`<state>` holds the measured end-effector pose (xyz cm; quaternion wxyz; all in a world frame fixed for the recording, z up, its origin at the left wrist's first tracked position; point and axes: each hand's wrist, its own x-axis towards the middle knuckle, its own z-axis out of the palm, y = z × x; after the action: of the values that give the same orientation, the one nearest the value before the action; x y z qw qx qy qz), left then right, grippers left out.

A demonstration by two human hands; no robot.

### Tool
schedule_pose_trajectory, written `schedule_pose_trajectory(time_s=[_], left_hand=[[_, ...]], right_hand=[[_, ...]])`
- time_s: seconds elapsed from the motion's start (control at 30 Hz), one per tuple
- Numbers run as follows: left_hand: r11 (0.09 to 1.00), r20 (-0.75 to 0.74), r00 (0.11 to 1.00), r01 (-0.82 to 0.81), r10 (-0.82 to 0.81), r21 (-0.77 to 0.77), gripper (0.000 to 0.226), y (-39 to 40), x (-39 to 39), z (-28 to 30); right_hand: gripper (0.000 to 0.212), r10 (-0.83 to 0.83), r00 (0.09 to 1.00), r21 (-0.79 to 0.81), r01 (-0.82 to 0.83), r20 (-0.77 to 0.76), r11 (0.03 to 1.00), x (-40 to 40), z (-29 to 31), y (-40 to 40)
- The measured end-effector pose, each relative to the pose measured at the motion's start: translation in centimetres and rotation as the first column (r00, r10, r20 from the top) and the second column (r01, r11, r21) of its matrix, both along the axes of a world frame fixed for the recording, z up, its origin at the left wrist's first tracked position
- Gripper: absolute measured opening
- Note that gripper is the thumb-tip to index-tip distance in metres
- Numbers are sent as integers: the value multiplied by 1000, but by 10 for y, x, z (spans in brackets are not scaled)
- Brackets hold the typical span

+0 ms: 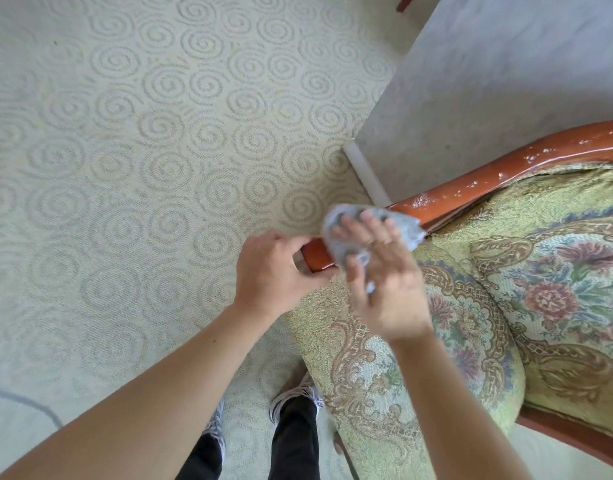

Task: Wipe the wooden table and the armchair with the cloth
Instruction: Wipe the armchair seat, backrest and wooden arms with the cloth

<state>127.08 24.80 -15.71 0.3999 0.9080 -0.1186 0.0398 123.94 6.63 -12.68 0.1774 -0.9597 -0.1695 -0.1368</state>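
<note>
L hand is gripping the armrest end, fingers curled round it. Just R of that, cloth is lying bunched on the armrest; R hand is pressing it down w/ spread, fairly straight fingers, slightly blurred.

right hand presses cloth on armrest | left hand grips armrest end

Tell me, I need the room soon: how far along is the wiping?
Done: nothing clearly. In hand: right hand presses the cloth on the armrest, left hand grips its end. Left: white specks further along the wood; the table is out of view.
</note>
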Motion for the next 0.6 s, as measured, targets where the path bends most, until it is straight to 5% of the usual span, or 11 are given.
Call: schedule_pose_trajectory(time_s=[0.1, 0.17, 0.37, 0.47, 0.6], left_hand=[[998, 30, 1000, 4, -6, 67, 60, 1, 0, 1], [996, 12, 1000, 0, -1, 92, 64, 3, 0, 1], [982, -162, 983, 56, -87, -182, 39, 1, 2, -3], [982, -198, 969, 118, -147, -151, 32, -5, 9, 0], [983, -234, 957, 150, -172, -109, 61, -19, 20, 15]], right_hand=[[46, -342, 936, 198, 351, -79, 915, 19, 11, -20], [50, -426, 890, 259, 456, -164, 852, 21, 13, -16], [43, -127, 975, 337, 183, -182, 923, -21, 4, 37], [42, -47, 980, 326, 109, -193, 939, -26, 1, 38], [39, -138, 981, 320, 175, -136, 931, -1, 5, 0]])
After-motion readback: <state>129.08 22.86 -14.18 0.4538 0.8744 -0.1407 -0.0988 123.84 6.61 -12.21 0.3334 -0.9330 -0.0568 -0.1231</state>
